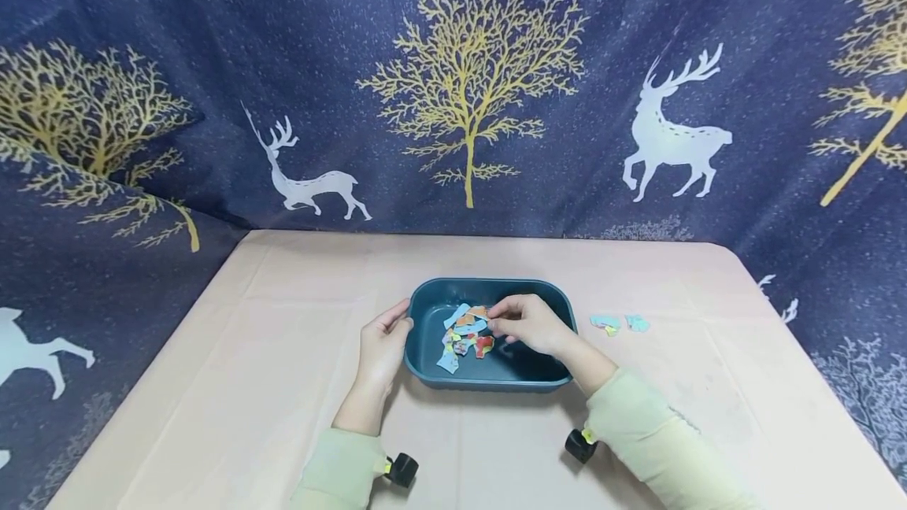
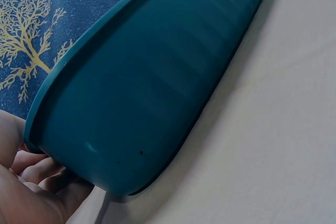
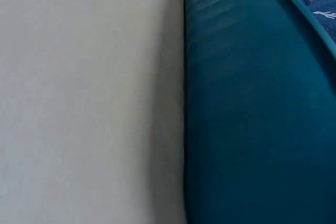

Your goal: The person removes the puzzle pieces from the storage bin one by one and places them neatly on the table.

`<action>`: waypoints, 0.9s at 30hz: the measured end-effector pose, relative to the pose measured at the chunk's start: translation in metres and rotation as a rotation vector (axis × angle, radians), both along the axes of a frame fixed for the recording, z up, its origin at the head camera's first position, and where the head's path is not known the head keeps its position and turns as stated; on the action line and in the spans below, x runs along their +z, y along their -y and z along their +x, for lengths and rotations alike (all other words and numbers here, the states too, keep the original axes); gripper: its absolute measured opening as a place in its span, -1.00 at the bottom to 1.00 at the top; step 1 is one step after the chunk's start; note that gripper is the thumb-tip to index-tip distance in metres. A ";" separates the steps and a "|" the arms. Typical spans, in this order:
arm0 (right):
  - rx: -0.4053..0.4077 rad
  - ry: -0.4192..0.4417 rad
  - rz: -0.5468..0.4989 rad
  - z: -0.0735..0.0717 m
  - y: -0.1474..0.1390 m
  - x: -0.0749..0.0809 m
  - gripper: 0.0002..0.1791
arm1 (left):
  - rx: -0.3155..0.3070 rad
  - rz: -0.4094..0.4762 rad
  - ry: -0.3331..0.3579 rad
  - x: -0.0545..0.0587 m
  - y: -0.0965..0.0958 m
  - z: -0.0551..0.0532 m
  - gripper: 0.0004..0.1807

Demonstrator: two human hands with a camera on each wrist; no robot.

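A dark teal rectangular plastic bin (image 1: 527, 372) rests on the table, with several small colourful jigsaw puzzle pieces (image 1: 483, 346) heaped in its left half. My left hand (image 1: 380, 343) holds the bin's left end, thumb at the rim and fingers against the outer wall; the left wrist view shows this hand (image 2: 31, 187) close up under the rim. Over the inside of the bin is my right hand (image 1: 531, 325), its thumb and index finger pinching the edge of an orange puzzle piece (image 1: 473, 315) on the heap. The right wrist view shows only the bin's outer wall (image 3: 252, 103), not the hand.
Right of the bin, a few light blue and yellow puzzle pieces (image 1: 605, 323) lie on the pale tablecloth (image 1: 248, 384). A dark blue cloth (image 1: 510, 179) printed with deer and trees hangs behind the table. Black wrist cameras (image 1: 402, 469) sit under both sleeves.
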State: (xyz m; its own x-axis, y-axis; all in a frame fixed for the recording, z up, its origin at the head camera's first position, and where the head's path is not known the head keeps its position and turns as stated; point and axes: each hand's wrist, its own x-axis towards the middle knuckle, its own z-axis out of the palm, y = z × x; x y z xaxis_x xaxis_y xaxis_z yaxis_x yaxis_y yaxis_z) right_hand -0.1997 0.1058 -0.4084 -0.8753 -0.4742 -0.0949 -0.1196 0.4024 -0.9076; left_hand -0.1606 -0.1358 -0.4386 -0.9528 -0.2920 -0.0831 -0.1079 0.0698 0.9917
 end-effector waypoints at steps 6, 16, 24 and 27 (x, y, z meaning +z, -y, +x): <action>0.034 -0.081 0.074 -0.007 0.000 -0.014 -0.73 | 0.001 -0.008 -0.011 0.000 0.001 0.000 -0.58; 0.060 -0.184 0.281 -0.006 0.007 -0.016 -0.80 | 0.003 -0.015 -0.018 0.000 0.003 -0.001 -0.58; 0.090 -0.265 0.390 -0.004 0.012 -0.020 -0.74 | 0.014 -0.017 -0.010 0.001 0.002 0.001 -0.58; 0.102 -0.320 0.424 -0.003 0.012 -0.021 -0.74 | 0.010 -0.006 -0.013 0.001 0.001 0.001 -0.58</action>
State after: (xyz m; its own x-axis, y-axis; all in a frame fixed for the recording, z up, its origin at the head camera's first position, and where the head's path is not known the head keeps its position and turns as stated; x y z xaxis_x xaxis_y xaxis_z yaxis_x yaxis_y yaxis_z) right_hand -0.2030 0.0943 -0.4295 -0.8435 -0.5362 -0.0323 -0.4211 0.6974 -0.5798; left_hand -0.1600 -0.1364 -0.4378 -0.9508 -0.3021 -0.0689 -0.0955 0.0743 0.9926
